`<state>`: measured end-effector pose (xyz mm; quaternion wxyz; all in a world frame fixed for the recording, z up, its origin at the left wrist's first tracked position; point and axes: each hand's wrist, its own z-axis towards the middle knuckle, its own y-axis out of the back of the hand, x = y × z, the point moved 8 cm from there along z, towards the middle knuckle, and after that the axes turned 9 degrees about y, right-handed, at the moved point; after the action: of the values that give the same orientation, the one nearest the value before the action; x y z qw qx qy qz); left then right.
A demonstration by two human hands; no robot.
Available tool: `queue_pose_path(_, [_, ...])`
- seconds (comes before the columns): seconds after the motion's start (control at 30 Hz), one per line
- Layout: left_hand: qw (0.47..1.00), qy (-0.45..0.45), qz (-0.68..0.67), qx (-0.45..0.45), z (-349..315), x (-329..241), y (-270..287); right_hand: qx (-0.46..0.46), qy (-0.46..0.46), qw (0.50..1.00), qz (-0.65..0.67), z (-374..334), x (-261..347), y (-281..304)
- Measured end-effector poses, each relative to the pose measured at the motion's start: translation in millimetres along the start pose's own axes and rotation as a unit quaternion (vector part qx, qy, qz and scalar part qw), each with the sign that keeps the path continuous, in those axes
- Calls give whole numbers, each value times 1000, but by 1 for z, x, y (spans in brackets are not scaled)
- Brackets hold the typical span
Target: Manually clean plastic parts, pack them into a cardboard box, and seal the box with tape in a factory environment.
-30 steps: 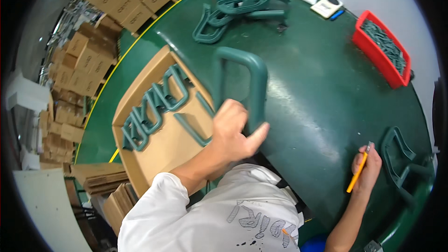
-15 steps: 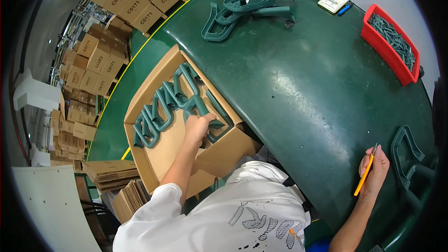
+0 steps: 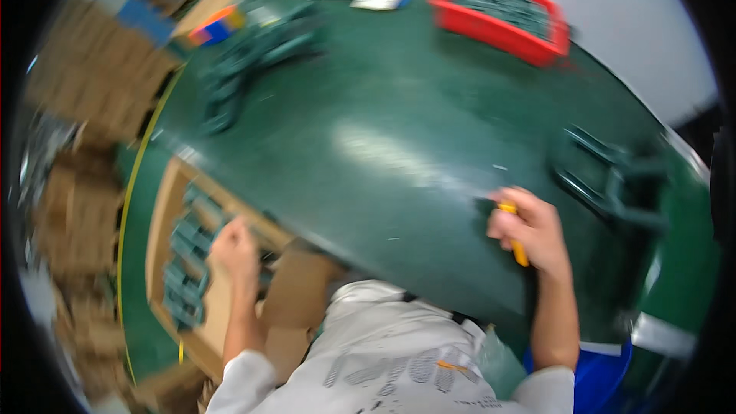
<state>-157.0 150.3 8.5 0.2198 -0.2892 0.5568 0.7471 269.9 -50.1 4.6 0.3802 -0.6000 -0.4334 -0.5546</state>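
Right hand (image 3: 534,231) at 3 o'clock grips yellow tool (image 3: 520,251); left hand (image 3: 234,249) at 8, curled but blurred, can't tell if holding anything. Green frame (image 3: 616,182) just past right hand; green-part pile (image 3: 284,44) at 11. Glossy green table (image 3: 383,215); stacked boxes (image 3: 84,80) toward 10. Red bin (image 3: 494,37) at 1: small green pieces (image 3: 502,6). Carton (image 3: 161,234) at 8: green handles (image 3: 186,284).

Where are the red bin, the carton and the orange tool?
Red bin (image 3: 491,34), head view: front wall.
Carton (image 3: 299,284), head view: near wall.
Orange tool (image 3: 520,252), head view: lower end.
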Motion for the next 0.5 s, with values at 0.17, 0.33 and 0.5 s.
queue_pose_path(0.17, [972,-23,-188,142,-27,-92,-50,-192,220,801,-523,-9,65,27])
queue_pose_path(0.33, [914,-44,-257,312,-68,-163,-120,-278,50,714,-641,-9,33,85])
queue_pose_path(0.5, [797,70,-292,524,-105,-192,-176,-188,176,809,-529,-18,45,29])
